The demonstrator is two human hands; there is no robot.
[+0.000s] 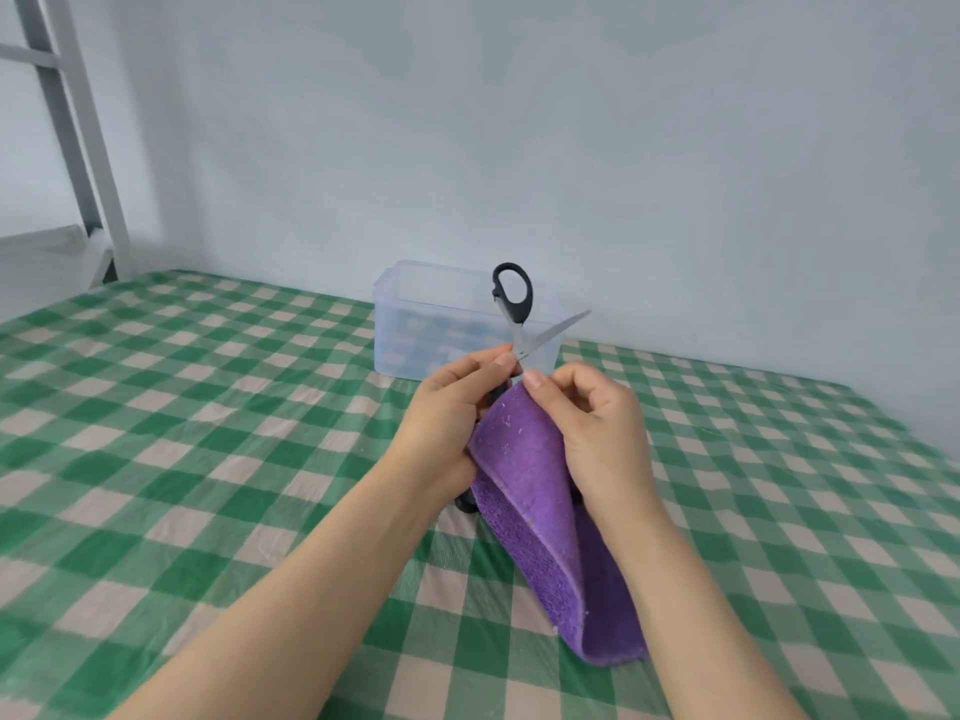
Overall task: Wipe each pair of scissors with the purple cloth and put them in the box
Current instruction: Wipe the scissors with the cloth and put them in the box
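Observation:
A pair of black-handled scissors (513, 298) is held spread apart above the table, one handle loop up and one steel blade pointing up and right. My left hand (447, 423) pinches the scissors near the pivot. My right hand (597, 433) pinches the top edge of the purple cloth (540, 517), which hangs folded between both hands down to the table. The cloth hides the lower part of the scissors; a bit of black shows under my left hand. The clear plastic box (410, 324) stands just behind, without a lid.
A green and cream checked tablecloth (182, 433) covers the table. A pale wall runs close behind the box. A grey metal frame (78, 148) stands at the far left corner.

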